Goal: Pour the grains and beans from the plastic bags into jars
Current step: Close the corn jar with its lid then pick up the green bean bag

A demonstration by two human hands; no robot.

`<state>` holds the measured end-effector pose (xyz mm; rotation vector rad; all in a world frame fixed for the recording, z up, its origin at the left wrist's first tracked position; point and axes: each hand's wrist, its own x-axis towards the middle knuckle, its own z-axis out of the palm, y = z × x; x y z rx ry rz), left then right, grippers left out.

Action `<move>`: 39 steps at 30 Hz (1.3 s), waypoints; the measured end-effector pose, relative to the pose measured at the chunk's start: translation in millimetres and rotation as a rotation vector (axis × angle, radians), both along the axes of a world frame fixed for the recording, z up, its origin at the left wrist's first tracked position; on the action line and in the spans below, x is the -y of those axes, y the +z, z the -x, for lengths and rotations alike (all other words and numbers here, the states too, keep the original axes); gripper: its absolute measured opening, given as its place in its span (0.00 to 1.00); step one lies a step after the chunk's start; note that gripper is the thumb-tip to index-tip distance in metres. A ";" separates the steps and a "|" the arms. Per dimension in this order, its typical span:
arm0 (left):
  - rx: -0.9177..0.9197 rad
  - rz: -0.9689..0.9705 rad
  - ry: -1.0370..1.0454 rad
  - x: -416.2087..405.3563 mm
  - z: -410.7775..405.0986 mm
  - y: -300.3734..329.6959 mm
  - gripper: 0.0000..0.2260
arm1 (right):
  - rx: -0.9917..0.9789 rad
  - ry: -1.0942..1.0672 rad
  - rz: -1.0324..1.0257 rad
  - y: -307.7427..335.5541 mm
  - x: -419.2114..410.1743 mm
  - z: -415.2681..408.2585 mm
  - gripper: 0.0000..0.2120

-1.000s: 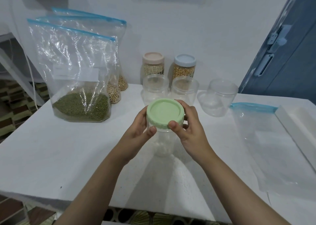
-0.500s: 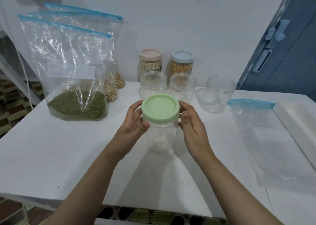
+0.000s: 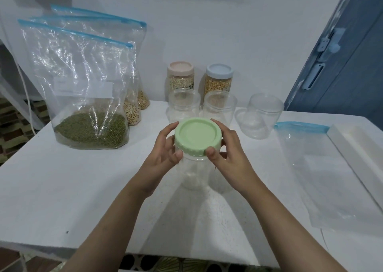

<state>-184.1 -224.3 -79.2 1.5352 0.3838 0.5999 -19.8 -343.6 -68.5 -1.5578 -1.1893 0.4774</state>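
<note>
A clear empty jar is held upright at the centre of the white worktop; whether its base touches the surface cannot be told. Its green lid is gripped at the rim by the right hand, thumb in front and fingers curled behind. The left hand is curled round the jar just below the lid. A bag of green beans stands at the left rear. Three open jars and two filled, lidded jars are seen behind. An empty bag lies flat at the right.
</note>
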 end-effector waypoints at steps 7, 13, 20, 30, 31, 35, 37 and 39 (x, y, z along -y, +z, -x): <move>-0.028 0.009 -0.004 -4.4 1.7 -1.7 0.32 | -0.081 -0.031 -0.062 4.4 9.2 -6.0 0.18; -0.030 0.015 -0.035 -5.1 2.2 -2.0 0.32 | 0.023 0.039 0.089 12.6 5.8 -3.8 0.36; -0.011 -0.018 -0.019 -5.1 3.2 -0.4 0.34 | 0.020 -0.030 0.023 18.1 12.3 -6.3 0.22; 0.004 -0.066 -0.056 -3.9 3.2 2.8 0.33 | 0.143 0.072 0.137 37.3 9.8 -10.1 0.34; 0.002 -0.060 -0.064 -4.4 3.2 3.1 0.35 | 0.154 0.092 0.140 41.9 10.0 -11.9 0.32; -0.002 -0.038 -0.071 -4.2 2.3 3.5 0.42 | 0.174 0.146 0.132 48.0 8.0 -18.2 0.35; 0.004 -0.041 -0.062 -4.1 1.8 3.0 0.42 | 0.189 0.152 0.102 46.5 7.4 -21.3 0.37; 0.013 -0.048 -0.041 -3.7 0.6 1.5 0.39 | 0.152 0.114 0.055 48.6 8.8 -23.0 0.34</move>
